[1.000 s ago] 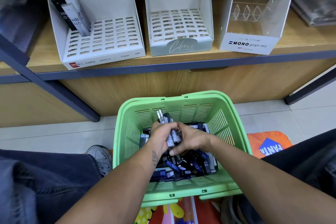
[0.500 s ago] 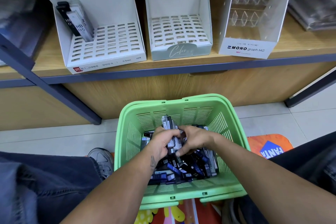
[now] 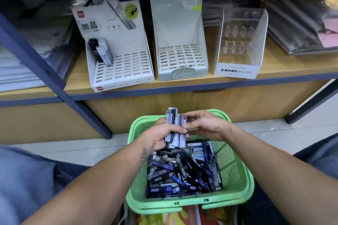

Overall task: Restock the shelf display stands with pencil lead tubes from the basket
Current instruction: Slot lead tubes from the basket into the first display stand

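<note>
- Head view shows the left hand (image 3: 161, 133) wrapped round a bunch of tubes (image 3: 174, 126), held upright over the basket (image 3: 236, 168).
- Tubes stick out at 12 o'clock above the left fingers (image 3: 178, 130), and their bottom ends poke out at 6 o'clock under them.
- The right hand (image 3: 206, 126) sits at 3 o'clock of the bunch. Its fingertips (image 3: 185, 125) touch the side of the tubes. I cannot tell if it pinches one or just steadies them.
- The bunch is fat and the tubes look smooth, so I think one could slip out on the way up and drop on the floor.
- A loose grip would do that, or a quick lift.
- The left stand (image 3: 118, 64) at 11 o'clock has small holes. I think a tube pushed in crooked could miss its hole or knock over the few tubes already standing there.
- Lots more tubes lie piled in the basket.
</note>
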`<state>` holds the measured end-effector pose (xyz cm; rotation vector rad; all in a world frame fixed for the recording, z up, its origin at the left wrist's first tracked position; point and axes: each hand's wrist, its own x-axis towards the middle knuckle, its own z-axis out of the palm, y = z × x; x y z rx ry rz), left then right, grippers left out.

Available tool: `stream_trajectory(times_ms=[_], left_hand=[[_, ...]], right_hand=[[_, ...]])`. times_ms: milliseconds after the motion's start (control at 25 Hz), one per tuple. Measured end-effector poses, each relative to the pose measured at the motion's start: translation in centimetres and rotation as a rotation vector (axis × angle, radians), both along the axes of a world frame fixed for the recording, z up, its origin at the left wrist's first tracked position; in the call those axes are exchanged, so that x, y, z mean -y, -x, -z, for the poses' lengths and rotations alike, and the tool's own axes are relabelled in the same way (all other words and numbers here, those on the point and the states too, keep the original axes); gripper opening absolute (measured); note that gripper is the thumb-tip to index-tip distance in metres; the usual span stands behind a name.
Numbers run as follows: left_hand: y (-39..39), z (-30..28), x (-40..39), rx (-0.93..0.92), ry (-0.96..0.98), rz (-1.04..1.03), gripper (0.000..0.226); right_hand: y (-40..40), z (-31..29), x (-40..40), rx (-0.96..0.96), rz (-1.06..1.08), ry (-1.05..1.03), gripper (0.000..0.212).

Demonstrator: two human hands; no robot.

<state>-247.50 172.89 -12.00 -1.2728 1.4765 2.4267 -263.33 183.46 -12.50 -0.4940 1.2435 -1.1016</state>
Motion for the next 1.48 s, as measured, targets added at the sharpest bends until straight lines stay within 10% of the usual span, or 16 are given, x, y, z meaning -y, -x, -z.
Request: stream_trajectory(times_ms=[400, 800, 1040, 1480], left_hand=[[-1.3, -10.3, 2.7, -0.135, 0.156, 0.056, 0.031], [-2.9, -17.7, 8.0, -0.156, 0.286, -0.242, 0.023], [-6.0, -18.3, 11.8, -0.119, 0.287, -0.283, 0.04], [-10.2, -19.7, 17.8, 0.108, 0.316, -0.231, 0.009]], right_hand=[[-1.1, -9.6, 1.9, -0.19, 0.18, 0.188, 0.042], [-6.6, -14.3, 8.3, -0.596, -0.097, 0.411, 0.109], [-8.2, -15.8, 11.6, -0.419, -0.094, 0.393, 0.043], [-8.7, -16.1, 17.2, -0.291, 0.23, 0.304, 0.005]])
